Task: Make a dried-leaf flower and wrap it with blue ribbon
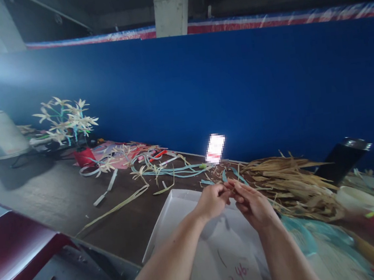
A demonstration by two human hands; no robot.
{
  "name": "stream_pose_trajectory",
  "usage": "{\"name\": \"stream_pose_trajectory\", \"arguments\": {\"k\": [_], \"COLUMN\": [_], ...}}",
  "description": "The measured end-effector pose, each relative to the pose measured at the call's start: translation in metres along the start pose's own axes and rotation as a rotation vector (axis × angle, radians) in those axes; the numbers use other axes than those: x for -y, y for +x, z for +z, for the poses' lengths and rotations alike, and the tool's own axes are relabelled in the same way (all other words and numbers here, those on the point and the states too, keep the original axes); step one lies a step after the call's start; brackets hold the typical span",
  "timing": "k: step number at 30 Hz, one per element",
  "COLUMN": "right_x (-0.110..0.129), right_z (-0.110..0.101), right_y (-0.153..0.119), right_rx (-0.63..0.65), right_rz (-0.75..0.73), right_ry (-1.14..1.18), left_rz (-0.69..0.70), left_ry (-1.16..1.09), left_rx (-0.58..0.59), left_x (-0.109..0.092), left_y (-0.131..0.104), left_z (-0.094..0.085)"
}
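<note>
Both of my hands meet over the far part of a shallow white box (170, 235) that has red handwriting in it. My left hand (213, 202) is closed, thumb and fingers pinched together. Against it, my right hand (252, 202) pinches too, its fingertips touching the left ones. Whatever lies between the fingers is small and mostly hidden. Just beyond the hands are blue strips (239, 175) and small scraps. A bundle of dried husk leaves (287, 176) lies to the right of my right hand.
A lit phone (215, 148) leans against the blue partition (251, 84). Flowers of pale leaves (71, 118) stand in a red pot (84, 157) at left, near a kettle (1, 133). Light-blue cords (177, 171) cross the table. A dark bottle (341, 159) and a white bowl (357, 200) are at right.
</note>
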State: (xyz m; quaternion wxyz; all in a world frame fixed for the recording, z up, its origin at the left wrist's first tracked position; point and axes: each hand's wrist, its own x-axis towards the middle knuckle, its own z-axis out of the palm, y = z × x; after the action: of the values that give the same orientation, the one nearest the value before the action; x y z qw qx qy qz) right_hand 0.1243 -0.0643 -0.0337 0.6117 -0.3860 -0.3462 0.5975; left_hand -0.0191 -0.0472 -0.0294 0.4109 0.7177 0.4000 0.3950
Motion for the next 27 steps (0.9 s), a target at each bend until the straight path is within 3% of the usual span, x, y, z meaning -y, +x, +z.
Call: {"name": "stream_pose_trajectory", "arguments": {"k": [7, 17, 21, 27], "right_x": [-0.0027, -0.0026, -0.0069, -0.0083], "right_z": [0.0000, 0.0022, 0.0012, 0.0039], "right_y": [0.0027, 0.0031, 0.0053, 0.0048], "right_rx": [-0.088, -0.205, -0.221, -0.265], "right_rz": [-0.058, -0.105, -0.117, -0.111], "right_ry": [-0.082, -0.221, -0.235, -0.196], "left_rz": [0.028, 0.227, 0.197, 0.141], "left_ry": [0.037, 0.190, 0.272, 0.291], "left_rx": [-0.009, 0.000, 0.020, -0.069], "left_x": [-0.0027, -0.0021, -0.0011, 0.0070], "left_y": [-0.0018, -0.0035, -0.0040, -0.0010], "left_z": [-0.0009, 0.0015, -0.0006, 0.0001]}}
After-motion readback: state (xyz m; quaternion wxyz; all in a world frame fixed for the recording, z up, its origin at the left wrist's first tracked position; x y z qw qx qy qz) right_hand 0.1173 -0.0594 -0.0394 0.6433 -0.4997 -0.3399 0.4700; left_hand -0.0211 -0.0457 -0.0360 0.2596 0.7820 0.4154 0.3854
